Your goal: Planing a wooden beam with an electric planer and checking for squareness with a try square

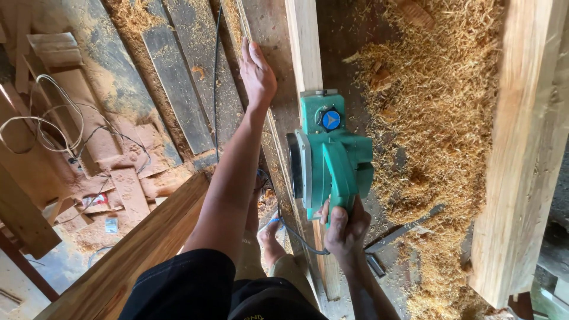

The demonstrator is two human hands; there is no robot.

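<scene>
Here, my right hand [347, 228] is wrapped tight round the rear handle of a green electric hand planer with a blue round knob on its front [332, 157], fingers closed on the grip. The planer sits on the narrow top edge of a long pale wooden plank [303, 44] that runs away from me up the frame, its sole flat on the wood. My left hand [258, 74] lies open and flat, fingers together and stretched forward, resting on a darker, dust-covered board just to the left of the plank and ahead of the planer; it holds nothing.

As for progress, I judge the work well under way: a deep heap of pale wood shavings [438, 112] lies beside the plank on the right, and a bare stretch of plank edge is visible ahead of the planer's nose. How much of that edge is already planed, I cannot tell.

A black power cord [296, 234] loops from the planer past my wrist. To the far right a thick pale timber beam [521, 148] stands alongside the shavings. On the left, the floor [118, 178] carries offcuts, sawdust and a coil of white wire [41, 127]. I see no containers here; the shavings lie loose.
</scene>
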